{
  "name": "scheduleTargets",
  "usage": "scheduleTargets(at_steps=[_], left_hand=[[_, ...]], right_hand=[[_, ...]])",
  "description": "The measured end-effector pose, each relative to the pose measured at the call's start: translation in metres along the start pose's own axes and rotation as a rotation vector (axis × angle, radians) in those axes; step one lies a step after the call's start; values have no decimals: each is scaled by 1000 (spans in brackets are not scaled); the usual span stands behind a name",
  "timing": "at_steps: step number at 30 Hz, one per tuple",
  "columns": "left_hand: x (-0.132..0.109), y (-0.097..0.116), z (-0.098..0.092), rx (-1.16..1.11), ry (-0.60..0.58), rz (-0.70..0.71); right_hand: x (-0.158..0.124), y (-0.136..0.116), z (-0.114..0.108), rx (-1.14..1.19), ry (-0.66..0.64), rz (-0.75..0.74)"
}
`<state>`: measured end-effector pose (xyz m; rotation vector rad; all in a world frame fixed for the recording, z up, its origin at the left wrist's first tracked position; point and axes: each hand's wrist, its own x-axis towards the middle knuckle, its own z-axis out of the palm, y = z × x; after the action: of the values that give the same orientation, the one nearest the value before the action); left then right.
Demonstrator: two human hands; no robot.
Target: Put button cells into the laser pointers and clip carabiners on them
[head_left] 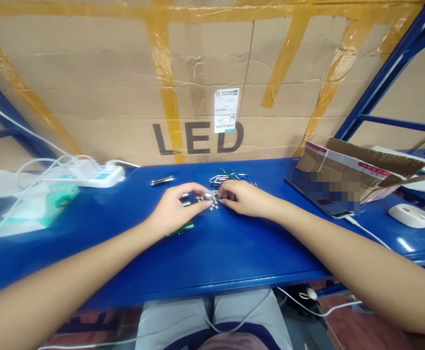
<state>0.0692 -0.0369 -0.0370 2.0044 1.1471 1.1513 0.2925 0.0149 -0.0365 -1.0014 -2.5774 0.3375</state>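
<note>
My left hand [178,206] is curled at the left of a small pile of button cells [214,200], its thumb and index finger closing round a shiny silver disc [208,195] that looks like a larger button cell. My right hand [244,198] reaches in from the other side, fingers bent, the tips at the pile's right edge; whether they hold a cell is too small to see. Silver cylinders [185,200] show partly behind my left hand. Under that hand lies a green battery [183,229], partly covered. Carabiners [230,176] in several colours lie just beyond my fingers.
Left on the blue table [248,257] are a small dark metal tool [162,181], a white power strip [105,176] and a green-and-white packet [39,209]. Right are a phone [316,197] on a cable, an open cardboard box [350,167] and a white mouse [412,215]. Large cardboard [121,73] stands behind.
</note>
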Motion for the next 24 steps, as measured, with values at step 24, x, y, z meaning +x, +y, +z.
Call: scheduleTargets(at_steps=[24], left_hand=[[-1, 1, 0, 193, -49, 64]], right_hand=[[3, -11, -8, 756, 208, 243]])
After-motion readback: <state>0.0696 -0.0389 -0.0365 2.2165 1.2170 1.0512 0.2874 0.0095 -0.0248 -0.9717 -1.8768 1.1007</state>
